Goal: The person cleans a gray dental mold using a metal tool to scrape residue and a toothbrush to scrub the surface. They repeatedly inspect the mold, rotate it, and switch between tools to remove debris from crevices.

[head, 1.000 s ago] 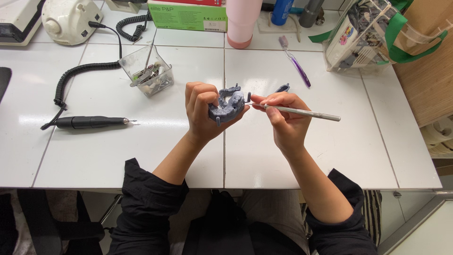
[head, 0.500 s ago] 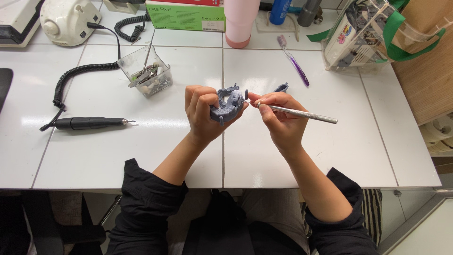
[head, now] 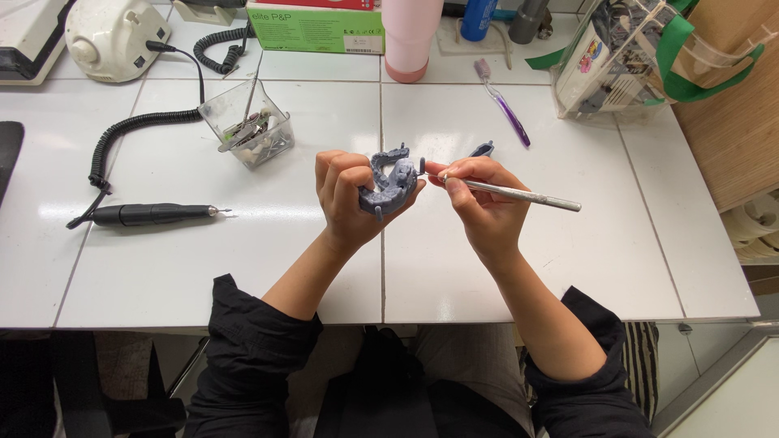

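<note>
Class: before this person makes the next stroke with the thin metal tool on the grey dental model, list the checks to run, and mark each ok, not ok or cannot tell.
1. Left hand grips the grey dental model firmly: ok.
2. Right hand holds the thin metal tool like a pen: ok.
3. Tool tip meets the model: cannot tell.
4. Black handpiece lies apart from both hands: ok.
5. Clear tool box stands out of the elbows' way: ok.

- The left hand (head: 350, 201) and the right hand (head: 479, 207) were bare, with no gloves or rings.
- Both forearms were uncovered.
- Black sleeves (head: 251, 341) were pushed up to the elbows.
- Dark clothing covered the lap.
</note>
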